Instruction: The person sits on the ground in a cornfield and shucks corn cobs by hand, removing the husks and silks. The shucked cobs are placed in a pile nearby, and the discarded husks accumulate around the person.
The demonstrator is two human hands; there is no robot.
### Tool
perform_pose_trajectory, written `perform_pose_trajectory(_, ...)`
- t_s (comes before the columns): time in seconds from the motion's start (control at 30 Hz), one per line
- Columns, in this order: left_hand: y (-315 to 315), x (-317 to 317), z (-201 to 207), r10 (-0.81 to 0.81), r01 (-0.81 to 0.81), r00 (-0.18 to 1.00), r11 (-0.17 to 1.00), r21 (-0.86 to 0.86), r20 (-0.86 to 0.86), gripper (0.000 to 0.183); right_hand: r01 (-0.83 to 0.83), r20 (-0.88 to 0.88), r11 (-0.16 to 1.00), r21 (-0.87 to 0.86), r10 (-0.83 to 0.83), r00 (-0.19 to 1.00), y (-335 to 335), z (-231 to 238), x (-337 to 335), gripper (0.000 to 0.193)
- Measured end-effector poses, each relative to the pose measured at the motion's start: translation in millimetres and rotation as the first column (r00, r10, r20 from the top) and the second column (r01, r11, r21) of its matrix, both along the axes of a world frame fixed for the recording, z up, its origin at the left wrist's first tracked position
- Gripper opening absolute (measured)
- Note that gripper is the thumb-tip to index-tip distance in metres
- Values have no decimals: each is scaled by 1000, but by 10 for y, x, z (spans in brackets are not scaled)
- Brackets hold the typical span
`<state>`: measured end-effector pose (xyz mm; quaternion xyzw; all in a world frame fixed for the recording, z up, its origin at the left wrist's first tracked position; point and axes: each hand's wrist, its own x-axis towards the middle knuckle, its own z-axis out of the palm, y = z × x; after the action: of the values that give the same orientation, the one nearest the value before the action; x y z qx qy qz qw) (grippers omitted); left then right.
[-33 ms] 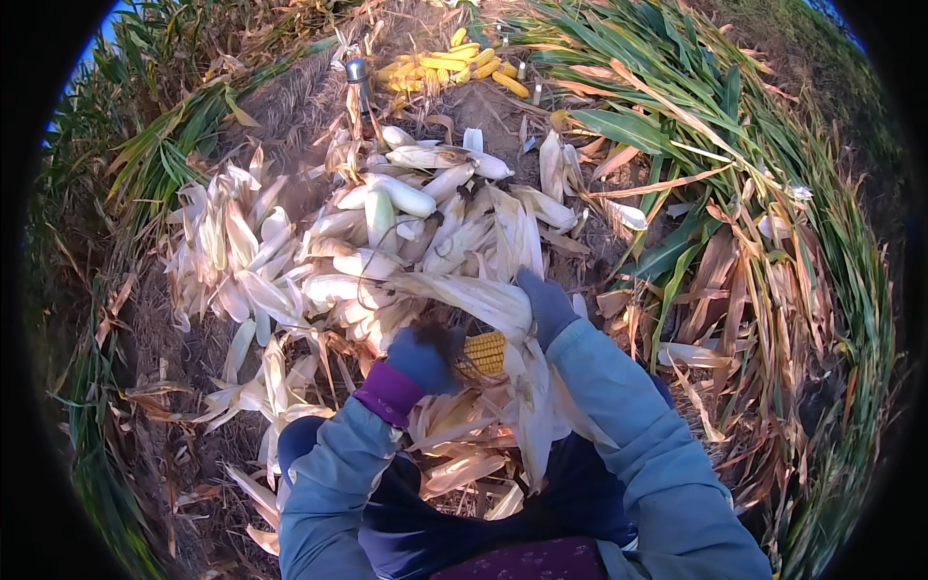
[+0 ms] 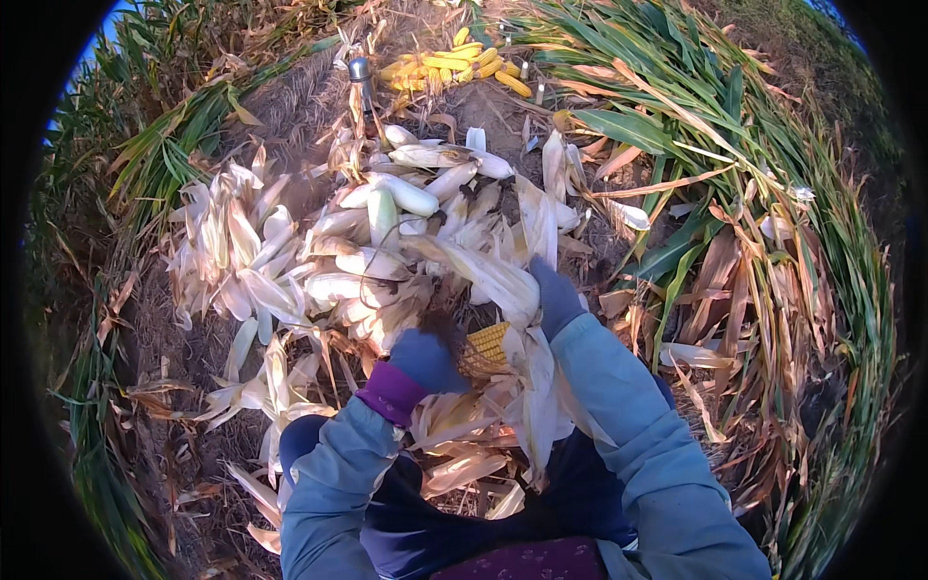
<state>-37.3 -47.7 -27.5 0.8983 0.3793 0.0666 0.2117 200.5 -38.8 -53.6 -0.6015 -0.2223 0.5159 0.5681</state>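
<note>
A partly husked ear of corn (image 2: 490, 345) lies between my gloved hands, its yellow kernels showing. My left hand (image 2: 427, 362) is closed around the ear's left end, beside a tuft of brown corn silk (image 2: 445, 329). My right hand (image 2: 557, 302) is closed at the right end, where pale husk leaves (image 2: 498, 280) spread up and down from the ear; its fingers are partly hidden. Just beyond lies a heap of unhusked corn ears (image 2: 372, 261).
Stripped husks (image 2: 232, 242) are piled on the left. Yellow husked ears (image 2: 449, 66) lie at the far side, near a metal-topped bottle (image 2: 360, 72). Cut green corn stalks (image 2: 677, 106) stretch along the right, with dry leaves (image 2: 720, 280) nearer.
My right hand has shifted slightly up and to the right, carrying the husk leaves with it. My left hand has barely moved.
</note>
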Motion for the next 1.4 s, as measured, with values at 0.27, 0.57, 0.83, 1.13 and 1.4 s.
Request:
perform_pose_trajectory(0.27, 116, -124, 39, 275, -206, 961, 789, -579, 33, 65, 563, -411, 752, 341, -419, 809, 277, 190, 1117, 49)
perform_pose_trajectory(0.57, 139, -461, 183, 942, 90, 250, 209, -974, 225, 35, 756, 119, 484, 441, -866, 485, -369, 673, 2051, 52)
perform_pose_trajectory(0.83, 115, -207, 316, 831, 68, 490, 263, -962, 262, 44, -508, 794, 741, -439, 585, 168, -225, 376, 477, 55)
perform_pose_trajectory(1.13, -36, 38, 184, 630, 71, 722, 341, -937, 284, 51, -765, 870, 630, 132, 296, 394, -178, 697, -280, 36)
perform_pose_trajectory(1.4, -174, 288, 24, 255, 4, 943, 635, -773, 214, 62, -632, 882, 631, -449, 427, -200, -74, 532, -737, 32)
